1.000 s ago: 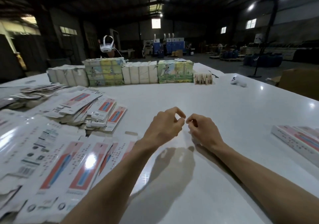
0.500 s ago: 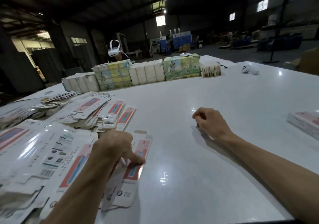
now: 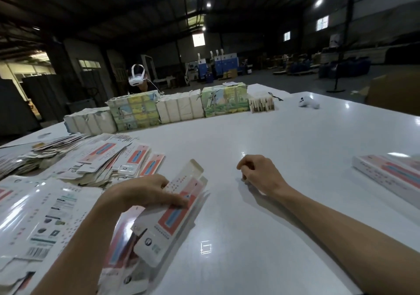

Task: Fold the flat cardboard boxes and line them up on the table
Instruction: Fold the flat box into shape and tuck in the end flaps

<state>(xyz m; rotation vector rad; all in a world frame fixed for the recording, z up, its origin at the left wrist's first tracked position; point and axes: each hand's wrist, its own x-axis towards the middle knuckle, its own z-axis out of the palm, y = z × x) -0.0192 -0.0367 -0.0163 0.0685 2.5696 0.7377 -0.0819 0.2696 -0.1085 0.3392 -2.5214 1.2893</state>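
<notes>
My left hand (image 3: 145, 192) grips a flat white cardboard box (image 3: 172, 213) with a red and blue panel, lifted off the pile at the lower left. My right hand (image 3: 259, 174) rests on the white table (image 3: 261, 226) with its fingers curled and nothing in it. Loose flat boxes (image 3: 109, 160) lie heaped across the left side of the table. Folded boxes (image 3: 391, 176) with the same red and blue print lie at the right edge.
A row of wrapped bundles (image 3: 177, 106) stands across the far side of the table, with a white controller (image 3: 308, 104) to their right. A person wearing a white headset (image 3: 136, 78) stands behind the bundles. A brown carton (image 3: 393, 95) sits past the far right edge.
My left hand has picked one flat box up from the pile and raised it. My right hand has stayed curled on the table.
</notes>
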